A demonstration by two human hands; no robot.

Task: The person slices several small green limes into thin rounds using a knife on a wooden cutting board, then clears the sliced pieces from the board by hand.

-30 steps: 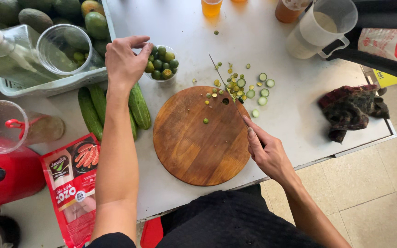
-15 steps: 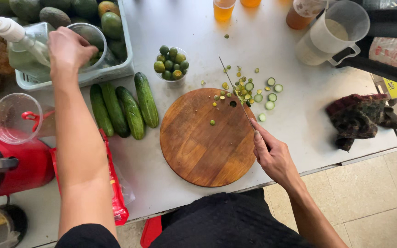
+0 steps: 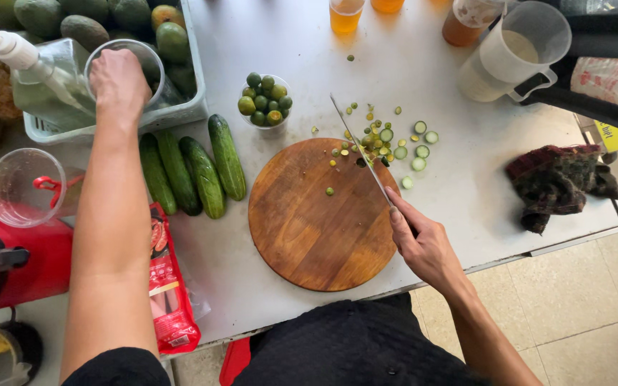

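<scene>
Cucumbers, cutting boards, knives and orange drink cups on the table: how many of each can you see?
Whole cucumbers: 4
Round wooden cutting board: 1
Knife, held in the right hand: 1
Cups of orange drink: 2, partly cut off at the top edge
Total: 8

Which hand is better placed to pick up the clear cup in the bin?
Left. The left hand already rests on the clear cup in the bin; the right hand holds the knife.
</scene>
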